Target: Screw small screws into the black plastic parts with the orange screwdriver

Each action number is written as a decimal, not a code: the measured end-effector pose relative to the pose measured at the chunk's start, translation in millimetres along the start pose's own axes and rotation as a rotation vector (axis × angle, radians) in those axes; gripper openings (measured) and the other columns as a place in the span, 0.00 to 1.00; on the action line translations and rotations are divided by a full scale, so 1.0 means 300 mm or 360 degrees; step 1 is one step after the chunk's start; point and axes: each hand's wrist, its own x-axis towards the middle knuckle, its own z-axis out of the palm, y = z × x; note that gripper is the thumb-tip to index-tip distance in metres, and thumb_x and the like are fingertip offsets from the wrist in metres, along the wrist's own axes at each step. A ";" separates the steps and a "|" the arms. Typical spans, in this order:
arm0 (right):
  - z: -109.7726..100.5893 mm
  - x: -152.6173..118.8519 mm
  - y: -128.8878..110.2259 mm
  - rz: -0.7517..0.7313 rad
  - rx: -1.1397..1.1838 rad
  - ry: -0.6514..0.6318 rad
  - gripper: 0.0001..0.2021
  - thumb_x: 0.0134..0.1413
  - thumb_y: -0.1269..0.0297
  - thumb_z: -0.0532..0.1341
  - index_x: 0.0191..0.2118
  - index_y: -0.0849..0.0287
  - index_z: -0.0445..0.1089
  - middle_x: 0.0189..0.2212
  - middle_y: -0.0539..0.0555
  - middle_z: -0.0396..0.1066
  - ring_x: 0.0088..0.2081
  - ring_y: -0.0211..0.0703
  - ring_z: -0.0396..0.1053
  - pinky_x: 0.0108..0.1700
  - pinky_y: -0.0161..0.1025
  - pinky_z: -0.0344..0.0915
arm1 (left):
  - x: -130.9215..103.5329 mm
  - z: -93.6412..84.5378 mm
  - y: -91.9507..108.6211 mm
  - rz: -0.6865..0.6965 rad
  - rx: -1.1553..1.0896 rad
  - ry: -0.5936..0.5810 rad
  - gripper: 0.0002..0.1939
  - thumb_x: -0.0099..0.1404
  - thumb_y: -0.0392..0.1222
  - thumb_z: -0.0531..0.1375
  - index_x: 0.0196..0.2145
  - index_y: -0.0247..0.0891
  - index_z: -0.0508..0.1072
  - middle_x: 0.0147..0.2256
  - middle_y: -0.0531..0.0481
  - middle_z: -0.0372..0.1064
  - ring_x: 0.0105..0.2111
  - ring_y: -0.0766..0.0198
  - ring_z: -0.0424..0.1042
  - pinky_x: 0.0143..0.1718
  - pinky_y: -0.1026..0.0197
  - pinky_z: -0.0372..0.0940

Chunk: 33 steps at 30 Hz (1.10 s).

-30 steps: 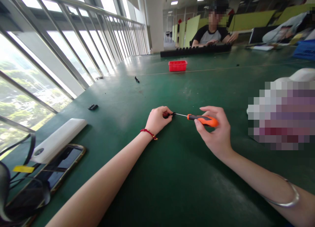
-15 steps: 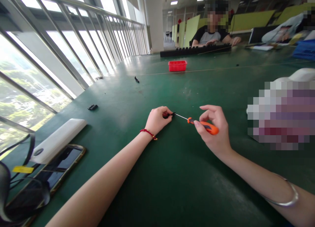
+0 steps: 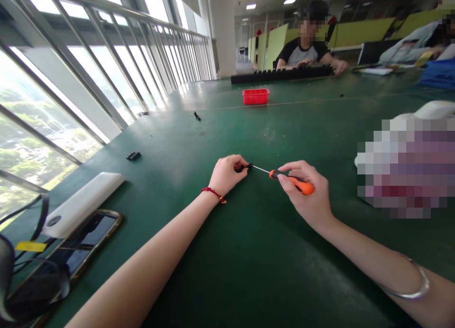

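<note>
My left hand (image 3: pixel 227 173) is closed on a small black part (image 3: pixel 243 167) with a bit of red on it, held low over the green table (image 3: pixel 220 252). The fingers hide much of that part, so its kind does not show. In my right hand (image 3: pixel 313 193) is a screwdriver (image 3: pixel 302 185) with an orange and black handle, gripped between thumb and fingers. Its thin metal shaft slants left, and the tip meets the black part at my left fingertips.
A white power bank (image 3: pixel 87 202) and a phone (image 3: pixel 92 238) lie at left beside a black cable. Small black pieces (image 3: pixel 133 156) and a red bin (image 3: pixel 256 96) are farther off. A long black rack (image 3: pixel 280 75) lies before a seated person (image 3: pixel 307 50). A blurred-out bundle is at right.
My right fingers have closed in on the screwdriver handle from a more spread pose. The left hand keeps its hold on the black part, and the tip stays against it.
</note>
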 end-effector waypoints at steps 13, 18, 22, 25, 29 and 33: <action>0.001 -0.005 -0.010 -0.0027 -0.0014 0.0050 0.08 0.49 0.61 0.61 0.37 0.54 0.66 0.27 0.49 0.68 0.34 0.45 0.67 0.41 0.45 0.62 | 0.001 0.000 -0.001 -0.0005 0.0006 -0.0012 0.05 0.53 0.35 0.59 0.30 0.36 0.75 0.31 0.50 0.75 0.31 0.64 0.73 0.38 0.61 0.71; 0.003 0.000 -0.010 0.0009 0.0085 0.0008 0.14 0.47 0.63 0.62 0.42 0.55 0.64 0.27 0.48 0.68 0.31 0.42 0.67 0.39 0.42 0.64 | 0.001 0.000 -0.001 -0.0014 0.0000 -0.0005 0.05 0.53 0.35 0.59 0.29 0.36 0.75 0.31 0.51 0.75 0.31 0.65 0.73 0.38 0.61 0.71; 0.002 -0.002 -0.020 0.0056 0.0070 -0.0127 0.04 0.51 0.62 0.60 0.31 0.56 0.67 0.28 0.50 0.72 0.29 0.41 0.68 0.36 0.41 0.63 | 0.000 0.001 -0.001 -0.0009 -0.0009 -0.0005 0.05 0.53 0.35 0.59 0.30 0.36 0.75 0.31 0.50 0.75 0.30 0.64 0.73 0.38 0.61 0.71; 0.000 -0.004 -0.016 0.0046 0.0094 -0.0098 0.02 0.50 0.66 0.60 0.32 0.56 0.68 0.29 0.50 0.73 0.31 0.42 0.68 0.35 0.40 0.63 | -0.001 0.002 0.004 -0.0023 0.0002 -0.0004 0.05 0.54 0.35 0.59 0.30 0.36 0.75 0.30 0.51 0.75 0.30 0.65 0.73 0.37 0.62 0.70; -0.002 -0.003 -0.004 0.0060 0.0089 -0.0027 0.02 0.49 0.67 0.59 0.30 0.56 0.69 0.28 0.50 0.72 0.33 0.43 0.68 0.33 0.38 0.62 | -0.002 -0.001 0.013 -0.0061 0.0125 0.0056 0.05 0.55 0.37 0.58 0.30 0.38 0.74 0.30 0.51 0.74 0.31 0.64 0.72 0.37 0.61 0.69; -0.001 0.000 -0.004 0.0085 0.0063 -0.0075 0.03 0.50 0.66 0.59 0.29 0.56 0.69 0.27 0.50 0.71 0.31 0.43 0.68 0.32 0.38 0.61 | -0.001 -0.005 0.014 -0.0185 0.0332 0.0152 0.03 0.55 0.39 0.59 0.29 0.39 0.72 0.30 0.51 0.74 0.33 0.61 0.71 0.37 0.59 0.66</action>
